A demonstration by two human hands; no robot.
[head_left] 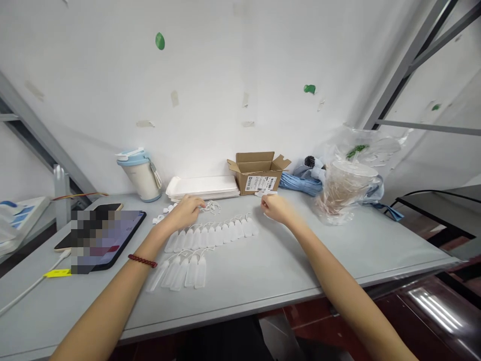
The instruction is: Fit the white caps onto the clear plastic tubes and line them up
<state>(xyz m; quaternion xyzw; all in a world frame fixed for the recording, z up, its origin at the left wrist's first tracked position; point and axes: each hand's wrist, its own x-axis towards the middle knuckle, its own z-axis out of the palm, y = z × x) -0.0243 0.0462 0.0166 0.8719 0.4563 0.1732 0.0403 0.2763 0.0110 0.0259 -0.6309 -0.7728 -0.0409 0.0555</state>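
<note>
My left hand (186, 211) hovers over the left part of the table with its fingers loosely apart, beside a small bundle of white cords (212, 206). Under and left of its wrist lie small white plastic pieces (159, 219). My right hand (277, 207) is closed in front of the cardboard box (256, 173). A small white piece (266, 193) shows at its fingers; whether they grip it is unclear. Between my arms, translucent white plastic tags (210, 235) with cord loops lie in a long row, and a shorter row of tags (191, 271) lies nearer me.
A stack of white flat packets (203, 186) and a tumbler (141, 175) stand along the wall. Phones (118, 240) with a white cable (33, 286) lie left. Blue fabric (302, 183) and a plastic-wrapped roll (347, 183) sit right. The table's front edge (240, 307) runs below my arms.
</note>
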